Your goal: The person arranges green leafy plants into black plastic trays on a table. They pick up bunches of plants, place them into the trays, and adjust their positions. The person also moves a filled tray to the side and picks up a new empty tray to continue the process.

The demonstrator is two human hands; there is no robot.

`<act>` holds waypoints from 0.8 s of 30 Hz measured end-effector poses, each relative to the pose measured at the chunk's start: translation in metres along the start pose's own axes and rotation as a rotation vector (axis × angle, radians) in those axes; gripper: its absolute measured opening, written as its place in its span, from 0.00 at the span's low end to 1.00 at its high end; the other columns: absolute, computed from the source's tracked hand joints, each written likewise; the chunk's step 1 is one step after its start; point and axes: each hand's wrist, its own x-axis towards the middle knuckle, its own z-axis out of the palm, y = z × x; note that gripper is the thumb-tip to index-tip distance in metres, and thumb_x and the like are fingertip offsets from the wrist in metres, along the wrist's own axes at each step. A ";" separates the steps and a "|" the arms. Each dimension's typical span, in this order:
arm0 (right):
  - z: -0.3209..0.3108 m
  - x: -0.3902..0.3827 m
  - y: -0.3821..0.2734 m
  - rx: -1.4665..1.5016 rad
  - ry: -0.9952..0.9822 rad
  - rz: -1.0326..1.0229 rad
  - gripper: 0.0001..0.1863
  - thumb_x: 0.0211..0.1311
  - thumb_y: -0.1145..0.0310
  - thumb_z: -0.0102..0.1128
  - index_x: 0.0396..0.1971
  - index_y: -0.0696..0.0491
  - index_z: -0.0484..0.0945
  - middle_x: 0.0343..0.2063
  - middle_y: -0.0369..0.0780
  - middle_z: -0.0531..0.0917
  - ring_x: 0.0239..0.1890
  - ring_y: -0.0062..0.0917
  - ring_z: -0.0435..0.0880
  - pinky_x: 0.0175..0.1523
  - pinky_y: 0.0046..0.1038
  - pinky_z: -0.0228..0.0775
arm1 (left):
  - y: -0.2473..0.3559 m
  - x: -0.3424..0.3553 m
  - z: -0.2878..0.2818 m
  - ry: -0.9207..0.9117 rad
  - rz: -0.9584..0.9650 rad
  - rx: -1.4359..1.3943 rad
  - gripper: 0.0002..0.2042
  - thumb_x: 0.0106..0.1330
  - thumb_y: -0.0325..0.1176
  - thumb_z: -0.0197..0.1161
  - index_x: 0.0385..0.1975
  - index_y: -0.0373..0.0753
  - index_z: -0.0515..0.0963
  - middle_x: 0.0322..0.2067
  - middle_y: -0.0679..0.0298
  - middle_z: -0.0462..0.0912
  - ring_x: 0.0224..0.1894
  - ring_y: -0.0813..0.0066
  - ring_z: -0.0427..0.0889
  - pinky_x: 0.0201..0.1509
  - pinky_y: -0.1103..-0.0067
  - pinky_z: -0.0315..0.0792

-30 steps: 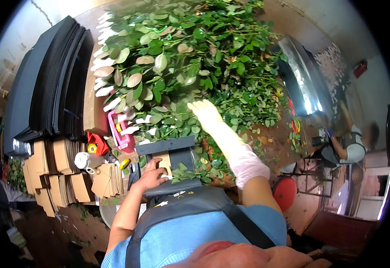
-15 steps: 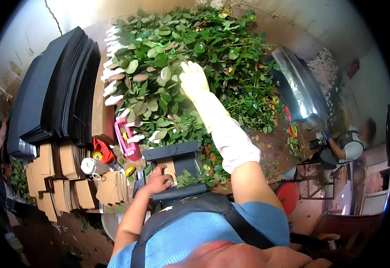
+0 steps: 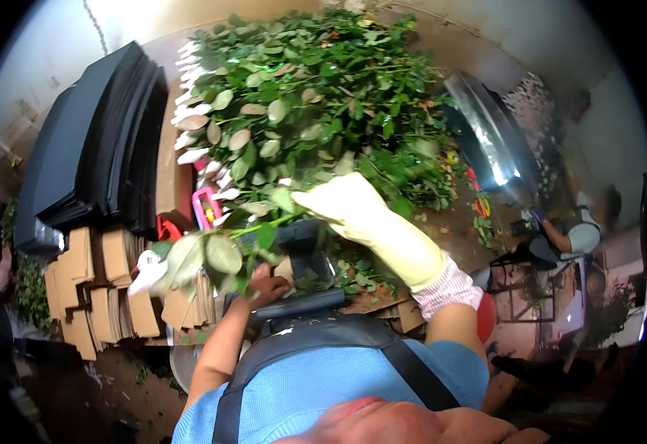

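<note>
My right hand [image 3: 338, 207], in a pale yellow rubber glove, is closed round a leafy rose stem [image 3: 264, 228]. The stem runs leftward, its large leaves blurred, to a white-wrapped tip [image 3: 148, 274] over the cardboard pieces. Just beneath the stem, my bare left hand [image 3: 267, 287] grips a small piece of brown cardboard [image 3: 284, 269] at the open black box [image 3: 310, 266] in front of me. Leaves partly cover that hand. Beyond the glove lies a big heap of leafy stems [image 3: 316, 96], with white-wrapped tips along its left side.
Tall stacks of black folded boxes [image 3: 90, 140] stand at left, with brown cardboard pieces [image 3: 112, 322] below them. A pink-handled tool [image 3: 203, 209] lies by the heap. Clear plastic sheets [image 3: 486, 137] and orange-handled scissors [image 3: 482, 207] are at right. Another person [image 3: 579, 229] sits at far right.
My right hand has come down from the heap toward me, now with a leafy stem in it. The stem swings across above the black box. My left hand stays at the box.
</note>
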 end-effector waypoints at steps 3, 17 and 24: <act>-0.008 -0.040 0.001 -0.184 -0.352 0.179 0.14 0.61 0.69 0.58 0.47 0.43 0.81 0.24 0.39 0.82 0.27 0.37 0.83 0.33 0.39 0.75 | -0.002 -0.003 -0.002 -0.029 -0.008 -0.094 0.12 0.65 0.47 0.66 0.43 0.51 0.86 0.61 0.46 0.70 0.65 0.49 0.67 0.68 0.63 0.65; 0.091 -0.280 0.064 0.242 -0.941 0.814 0.14 0.64 0.68 0.60 0.46 0.57 0.84 0.35 0.43 0.88 0.38 0.28 0.88 0.42 0.27 0.76 | 0.008 -0.003 0.004 0.253 -0.302 -0.611 0.51 0.44 0.35 0.85 0.70 0.42 0.59 0.45 0.58 0.78 0.34 0.73 0.81 0.42 0.76 0.79; 0.072 -0.238 0.081 -0.083 -1.344 0.646 0.24 0.62 0.51 0.68 0.58 0.40 0.81 0.49 0.45 0.86 0.53 0.42 0.84 0.59 0.38 0.76 | -0.004 -0.007 0.011 0.095 -0.116 -0.315 0.21 0.65 0.41 0.69 0.56 0.41 0.79 0.47 0.57 0.78 0.45 0.60 0.81 0.50 0.70 0.76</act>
